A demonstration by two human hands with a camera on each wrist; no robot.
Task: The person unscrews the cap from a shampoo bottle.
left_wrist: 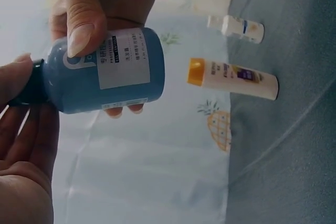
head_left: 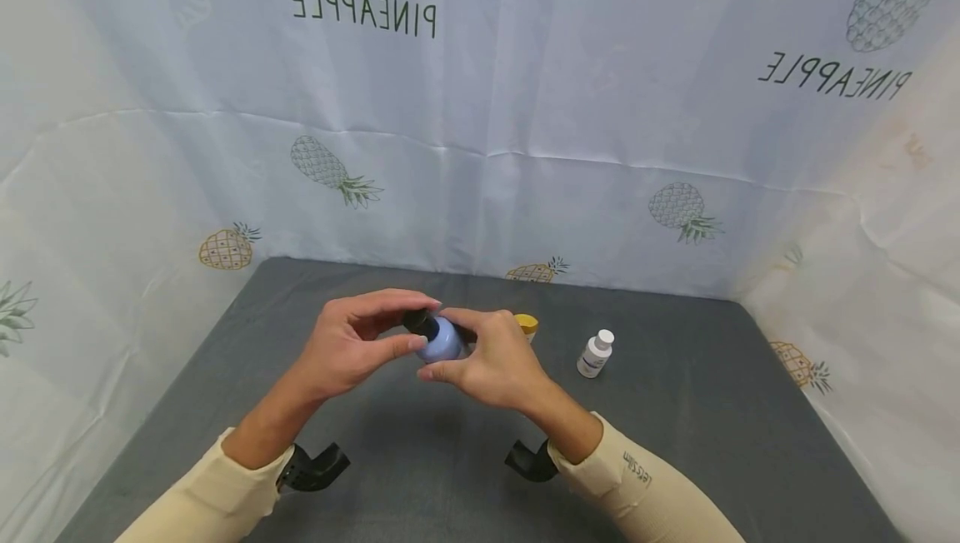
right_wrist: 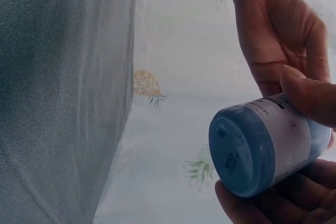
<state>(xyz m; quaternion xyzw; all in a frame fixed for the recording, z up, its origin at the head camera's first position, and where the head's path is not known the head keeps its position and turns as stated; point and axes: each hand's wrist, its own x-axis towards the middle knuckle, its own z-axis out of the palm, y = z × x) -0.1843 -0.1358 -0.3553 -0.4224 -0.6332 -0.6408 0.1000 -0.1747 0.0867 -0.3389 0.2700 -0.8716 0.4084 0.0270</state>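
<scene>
A blue bottle with a black cap is held up above the grey table, tilted well over. My right hand grips its body, thumb across the white label in the left wrist view. With thumb and fingers, my left hand pinches the cap, which is still seated on the neck. The right wrist view shows the bottle's flat base facing the camera. Behind my right hand, a white bottle with a yellow cap is mostly hidden from the head view.
A small white bottle stands on the grey tabletop to the right of my right hand. In the left wrist view the yellow-capped bottle stands upright near it. A pineapple-print curtain hangs behind the table and along its sides.
</scene>
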